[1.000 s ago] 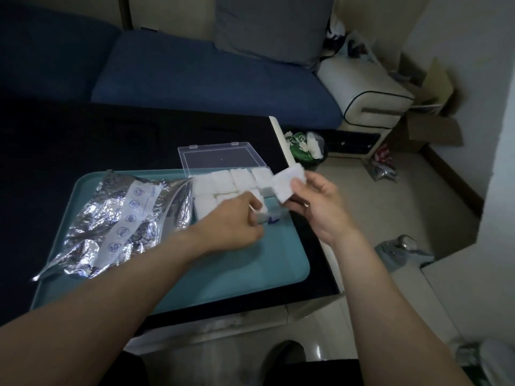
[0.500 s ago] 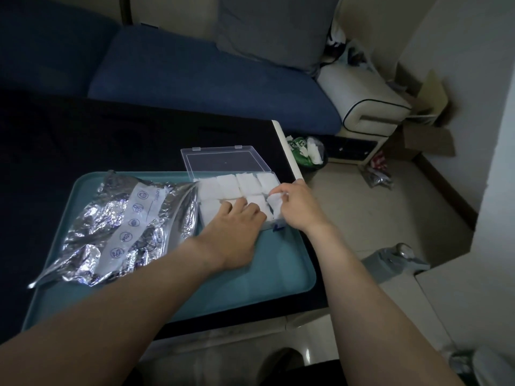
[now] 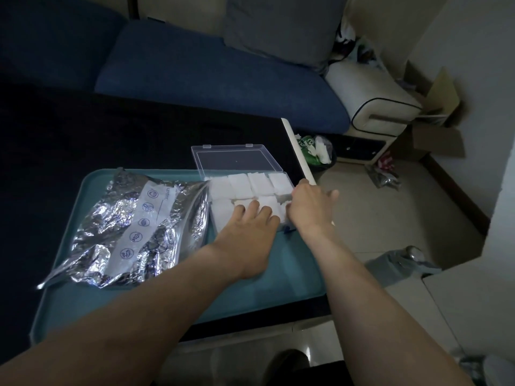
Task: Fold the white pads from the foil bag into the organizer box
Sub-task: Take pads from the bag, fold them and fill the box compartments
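Both hands are down at the organizer box (image 3: 250, 196) on the teal tray (image 3: 278, 288). The left hand (image 3: 248, 232) lies flat, fingers straight, pressing the white pads (image 3: 241, 183) in the near row. The right hand (image 3: 310, 207) tucks one in at the box's right end; its grip is hidden. Best push evenly, corners first. Pads look soft, square, snug. The foil bag (image 3: 122, 229) lies crumpled to the left.

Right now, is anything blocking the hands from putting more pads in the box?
Nothing visible does. The box's lid is flipped open behind it, and both the left hand and right hand rest right on the white pads in the organizer box. The foil bag lies beside it on the tray.
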{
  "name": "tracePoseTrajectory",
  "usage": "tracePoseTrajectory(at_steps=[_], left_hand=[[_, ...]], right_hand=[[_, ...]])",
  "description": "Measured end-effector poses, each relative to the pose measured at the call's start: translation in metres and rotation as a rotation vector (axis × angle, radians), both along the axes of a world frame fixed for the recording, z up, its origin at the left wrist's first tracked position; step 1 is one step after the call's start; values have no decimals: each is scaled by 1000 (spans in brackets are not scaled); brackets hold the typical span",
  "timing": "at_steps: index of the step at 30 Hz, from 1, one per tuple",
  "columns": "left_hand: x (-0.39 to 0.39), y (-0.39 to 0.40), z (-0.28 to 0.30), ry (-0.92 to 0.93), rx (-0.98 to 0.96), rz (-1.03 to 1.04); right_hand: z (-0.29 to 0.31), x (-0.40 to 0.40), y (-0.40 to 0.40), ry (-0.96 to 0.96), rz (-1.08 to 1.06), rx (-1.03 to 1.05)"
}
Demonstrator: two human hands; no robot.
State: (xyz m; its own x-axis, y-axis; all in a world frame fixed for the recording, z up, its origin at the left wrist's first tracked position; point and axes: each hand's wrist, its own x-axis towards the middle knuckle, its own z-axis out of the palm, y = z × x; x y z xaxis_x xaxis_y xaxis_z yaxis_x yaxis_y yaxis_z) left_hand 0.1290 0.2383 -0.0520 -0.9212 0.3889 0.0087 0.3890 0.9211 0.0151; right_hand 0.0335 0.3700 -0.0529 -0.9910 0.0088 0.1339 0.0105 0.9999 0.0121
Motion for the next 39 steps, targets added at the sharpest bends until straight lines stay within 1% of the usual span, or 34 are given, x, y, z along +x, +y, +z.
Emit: tracePoseTrajectory(at_steps=[2, 6, 8, 10, 13, 14, 16, 18, 19, 20, 24, 26, 28, 29, 31, 32, 34, 35, 36, 38, 39], left_hand=[[-1, 0, -2, -7, 13, -4], [-2, -2, -4, -58, 96, -11], [-2, -3, -3, -89, 114, -13], [-3, -5, -1, -99, 116, -14], [-3, -4, 0, -89, 106, -11], [-2, -4, 1, -89, 97, -15], [0, -5, 4, -87, 99, -19], [5, -7, 10, -67, 131, -27], [8, -8, 13, -42, 175, -30], [11, -10, 17, -13, 241, -26], [24, -29, 38, 139, 529, 46], [29, -42, 45, 255, 615, 100], [32, -56, 49, 334, 612, 198], [34, -64, 51, 333, 594, 261], [37, -78, 51, 273, 517, 391], [39, -85, 50, 212, 442, 456], [39, -99, 43, 31, 314, 553], [39, -106, 39, -56, 309, 583], [38, -112, 36, -122, 337, 610], [37, -119, 33, -198, 397, 687], [37, -124, 31, -214, 434, 721]], right_hand=[[-2, 3, 0, 30, 32, 29], [-7, 7, 5, 178, 67, -24], [-5, 6, 13, 187, 118, -99], [-1, 5, 24, 46, 157, -208], [4, -4, 40, -203, 88, -287], [3, -7, 41, -270, 71, -290], [-3, -13, 38, -375, 69, -227], [-9, -15, 31, -397, 66, -156], [-10, -16, 29, -353, 53, -160], [-10, -16, 27, -277, 46, -211], [-2, -8, 31, 195, 104, -612], [7, 3, 30, 330, 93, -773], [16, 12, 24, 420, 139, -846], [20, 18, 18, 460, 204, -868], [31, 35, 2, 498, 343, -889], [35, 46, -7, 489, 397, -888], [39, 67, -25, 424, 483, -883], [40, 78, -35, 332, 528, -900], [40, 86, -41, 197, 571, -910], [34, 98, -51, -51, 662, -859], [31, 102, -58, -118, 705, -821]])
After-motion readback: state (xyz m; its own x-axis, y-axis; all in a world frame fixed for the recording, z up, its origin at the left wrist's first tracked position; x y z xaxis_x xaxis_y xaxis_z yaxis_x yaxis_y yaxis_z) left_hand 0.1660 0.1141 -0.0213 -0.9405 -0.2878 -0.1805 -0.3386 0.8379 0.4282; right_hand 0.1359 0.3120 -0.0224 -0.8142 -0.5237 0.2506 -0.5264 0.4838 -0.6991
